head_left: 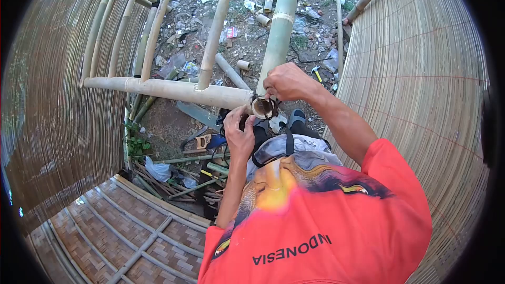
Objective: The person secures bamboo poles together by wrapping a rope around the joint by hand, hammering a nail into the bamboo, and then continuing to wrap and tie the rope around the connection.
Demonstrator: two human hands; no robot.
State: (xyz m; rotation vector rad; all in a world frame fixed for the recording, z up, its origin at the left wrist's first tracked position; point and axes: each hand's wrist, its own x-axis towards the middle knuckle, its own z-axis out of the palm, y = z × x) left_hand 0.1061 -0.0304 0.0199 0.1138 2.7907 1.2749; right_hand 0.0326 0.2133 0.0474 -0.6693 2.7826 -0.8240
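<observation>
A horizontal bamboo pole [173, 90] meets a thicker greenish bamboo pole [279, 37] at a joint in front of my body. Dark cord [272, 109] is wrapped about the joint, beside the hollow cut end of the horizontal pole. My right hand [289, 82] is closed above the joint, its fingertips pinching the cord against the greenish pole. Just below the horizontal pole's end, my left hand [239, 130] has curled fingers and thumb touching the bamboo. What lies between those fingers is partly hidden.
Thin-slat screens [415, 68] rise on both sides. Upright bamboo bars [217, 31] join the horizontal pole. Below lie a handsaw [204, 142], a hammer [317, 73], a plastic bag [158, 169], bamboo offcuts and litter. A woven bamboo panel [152, 260] with a lattice is at lower left.
</observation>
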